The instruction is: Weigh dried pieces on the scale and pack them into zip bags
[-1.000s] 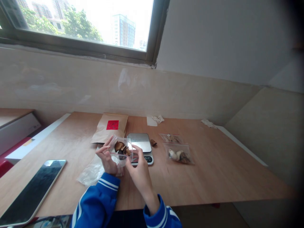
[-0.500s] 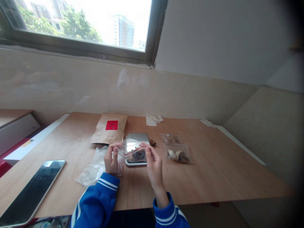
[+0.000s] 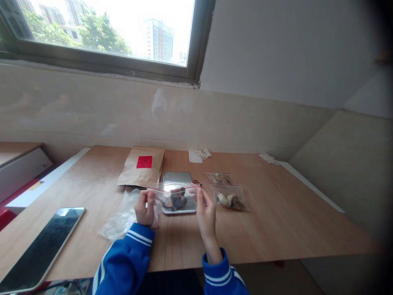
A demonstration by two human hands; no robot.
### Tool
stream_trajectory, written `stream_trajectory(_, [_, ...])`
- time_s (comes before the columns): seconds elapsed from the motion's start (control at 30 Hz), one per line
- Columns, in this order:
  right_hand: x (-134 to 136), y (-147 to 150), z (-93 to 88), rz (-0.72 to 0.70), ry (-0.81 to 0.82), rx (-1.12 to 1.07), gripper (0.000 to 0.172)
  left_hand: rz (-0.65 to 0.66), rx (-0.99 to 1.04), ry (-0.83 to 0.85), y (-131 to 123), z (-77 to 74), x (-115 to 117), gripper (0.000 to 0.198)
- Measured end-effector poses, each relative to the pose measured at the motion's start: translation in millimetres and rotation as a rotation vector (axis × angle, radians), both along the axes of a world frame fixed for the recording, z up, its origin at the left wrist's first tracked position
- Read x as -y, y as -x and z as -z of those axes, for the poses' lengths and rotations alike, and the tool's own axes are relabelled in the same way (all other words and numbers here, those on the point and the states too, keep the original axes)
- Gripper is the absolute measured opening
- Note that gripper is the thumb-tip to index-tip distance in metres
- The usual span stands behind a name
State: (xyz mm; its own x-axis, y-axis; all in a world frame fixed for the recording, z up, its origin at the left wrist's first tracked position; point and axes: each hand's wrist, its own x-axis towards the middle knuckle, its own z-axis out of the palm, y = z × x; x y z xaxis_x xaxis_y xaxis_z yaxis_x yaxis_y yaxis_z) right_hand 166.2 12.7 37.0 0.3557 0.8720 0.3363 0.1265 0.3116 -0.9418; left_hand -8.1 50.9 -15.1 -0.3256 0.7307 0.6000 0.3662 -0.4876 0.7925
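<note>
Table (image 3: 276,225), wood-grained, below window (image 3: 123,62) and pale wall (image 3: 239,123); clear zip bag (image 3: 173,190), dark pieces (image 3: 178,200) inside, held before scale (image 3: 178,177); left hand (image 3: 144,208) and right hand (image 3: 206,211), fingertips pinched closed on its opposite top corners

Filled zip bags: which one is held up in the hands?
The bag of dark pieces, stretched between the left hand and right hand; the pale-and-brown bag and the bag behind it lie on the table.
</note>
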Motion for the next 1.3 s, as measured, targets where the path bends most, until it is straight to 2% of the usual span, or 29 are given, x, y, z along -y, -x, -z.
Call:
stream_trajectory(0.1, [-0.5,-1.9,1.0,-0.015,0.013,-0.015,0.041,0.023,-0.019,-0.003,0.4,1.9,0.0,0.023])
stream_trajectory(0.2, [0.2,-1.7,-0.8,-0.011,-0.013,0.017,0.038,0.106,-0.013,-0.002,1.4,4.6,-0.2,0.023])
stream_trajectory(0.37, [2.1,-1.9,-2.5,-0.123,-0.057,0.120,0.034,0.261,-0.034,0.045,2.3,5.4,0.7,0.026])
stream_trajectory(0.43, [1.7,-3.4,1.2,-0.068,-0.027,0.097,0.036,0.237,-0.034,0.042,2.2,2.7,1.6,0.026])
stream_trajectory(0.53, [-1.1,-7.7,11.8,0.101,0.051,0.015,0.044,0.165,-0.061,0.016,1.2,-3.5,3.4,0.026])
stream_trajectory(0.6, [-3.6,-11.3,20.1,0.159,0.082,-0.029,0.048,0.173,-0.099,-0.001,0.4,-8.1,4.6,0.026])
stream_trajectory(0.8, [-7.7,-19.1,42.2,0.148,0.076,-0.058,0.046,0.254,-0.183,0.021,1.2,-17.7,6.3,0.027])
stream_trajectory(0.97, [-8.2,-22.9,55.8,0.174,0.103,-0.086,0.045,0.280,-0.207,0.052,4.6,-14.8,3.7,0.025])
stream_trajectory(1.13, [-7.4,-24.4,59.1,0.177,0.101,-0.124,0.047,0.329,-0.203,0.149,4.8,-12.1,0.1,0.026])
stream_trajectory(1.3, [-5.3,-24.2,57.8,0.151,0.092,-0.137,0.044,0.314,-0.171,0.173,3.1,-11.9,-1.5,0.027])
